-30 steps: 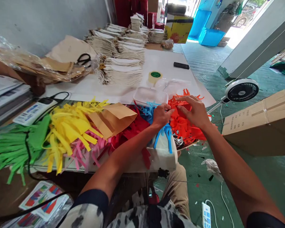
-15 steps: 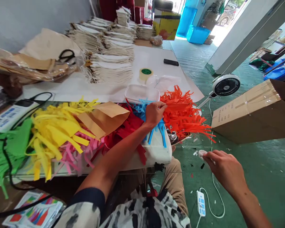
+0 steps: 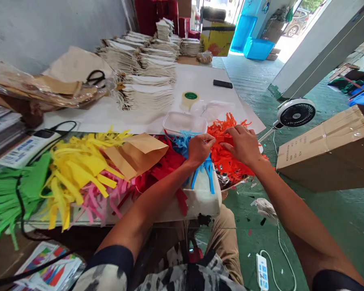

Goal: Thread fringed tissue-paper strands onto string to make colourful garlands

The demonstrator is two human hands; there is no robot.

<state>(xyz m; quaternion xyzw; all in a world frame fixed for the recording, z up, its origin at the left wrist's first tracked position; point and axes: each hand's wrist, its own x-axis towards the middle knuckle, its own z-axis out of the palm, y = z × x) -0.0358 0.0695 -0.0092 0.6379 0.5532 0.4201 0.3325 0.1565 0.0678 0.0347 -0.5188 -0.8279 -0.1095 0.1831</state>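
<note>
My left hand (image 3: 199, 149) has its thumb and forefinger pinched together on the near-left edge of the orange fringe (image 3: 230, 163), while my right hand (image 3: 245, 144) arches over the same bunch, thumb and fingers parted with orange showing in the gap; I cannot tell whether those fingertips press on it. The orange fringe lies at the right end of the white table (image 3: 200, 206), a loose heap of thin strips, partly covered by my right hand. Under and beside my left wrist is the blue fringe (image 3: 183, 144), a few of its strips hanging down over the table's front edge. Next to it, to the left, comes the red fringe (image 3: 172, 163), partly under a folded piece of brown paper (image 3: 133, 155), then the pink fringe (image 3: 91, 200), the yellow fringe (image 3: 68, 165) and, farthest left, the green fringe (image 3: 33, 178), with a black cord (image 3: 20, 198) running across it. Just beyond my left hand sits a clear plastic box (image 3: 182, 121), and behind that a roll of tape (image 3: 186, 102) and a black phone (image 3: 223, 83). Farther back on the left are cream stacks (image 3: 148, 93) and black-handled scissors (image 3: 95, 76). Off to my right stand a small fan (image 3: 296, 113) and a cardboard box (image 3: 321, 149), and a power strip (image 3: 262, 271) lies on the green floor (image 3: 327, 210).
</note>
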